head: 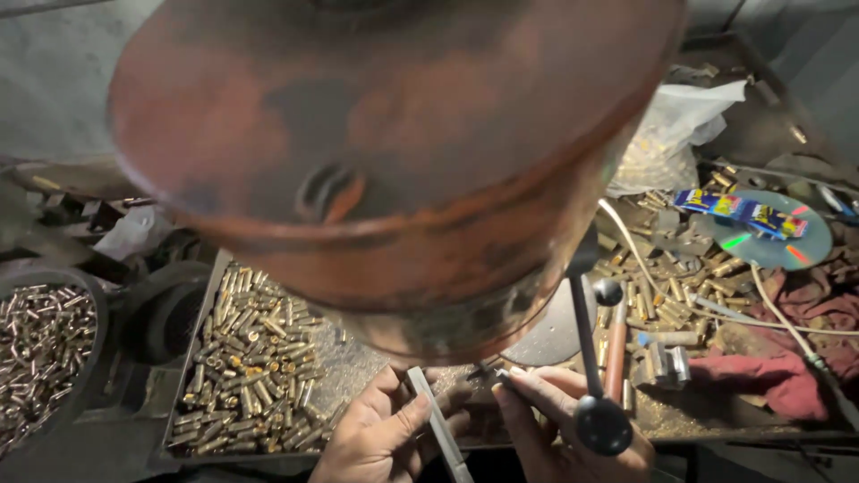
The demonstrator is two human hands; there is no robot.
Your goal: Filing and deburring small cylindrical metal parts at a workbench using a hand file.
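Under the rusty machine head (394,134), your left hand (380,429) pinched a flat metal bar (438,420) steady; your right hand (559,420) pinched a small brass piece (506,376) beside it.

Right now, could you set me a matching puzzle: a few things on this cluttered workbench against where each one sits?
Things:
1. flat grey metal bar
2. shiny reflective disc
3. crumpled red cloth
4. heap of small brass tubes

Places:
A. far right, under a colourful packet
B. in the left hand
C. tray at the left
D. right, near the front edge

Pairs: 1-B, 2-A, 3-D, 4-C
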